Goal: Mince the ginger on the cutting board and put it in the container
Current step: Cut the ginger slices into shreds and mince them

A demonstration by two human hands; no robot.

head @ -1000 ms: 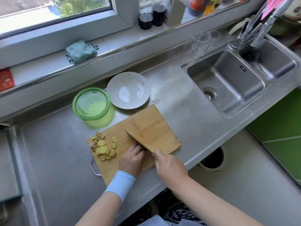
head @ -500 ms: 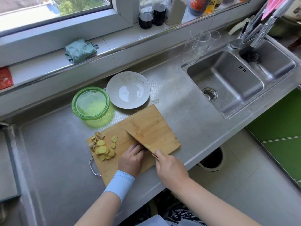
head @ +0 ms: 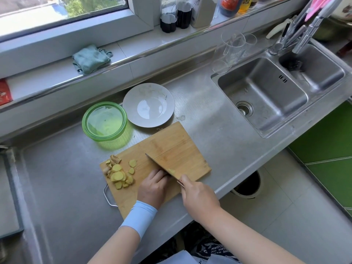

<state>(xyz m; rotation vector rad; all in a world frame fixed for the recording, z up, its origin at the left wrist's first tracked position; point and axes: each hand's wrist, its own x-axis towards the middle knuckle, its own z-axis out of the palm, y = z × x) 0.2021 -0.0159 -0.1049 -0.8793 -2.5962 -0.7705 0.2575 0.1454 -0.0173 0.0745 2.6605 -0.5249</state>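
A wooden cutting board (head: 171,141) lies on the steel counter. Several yellow ginger slices (head: 120,174) are piled at its left end. My right hand (head: 198,197) grips the handle of a cleaver (head: 162,164), whose blade stands edge-down across the middle of the board with a ginger bit stuck to it. My left hand (head: 154,187) sits curled against the blade's left side; whatever is under its fingers is hidden. A green transparent container (head: 104,121) stands behind the board's left end.
A white plate (head: 148,104) sits beside the container. A double sink (head: 266,96) with a tap is to the right, clear glasses (head: 234,46) behind it. Bottles and a teal cloth (head: 91,59) rest on the windowsill. The counter's front edge runs just under my wrists.
The hands and cleaver stay almost in place at the board's near edge; only slight shifts of the blade. The ginger pile has not moved.
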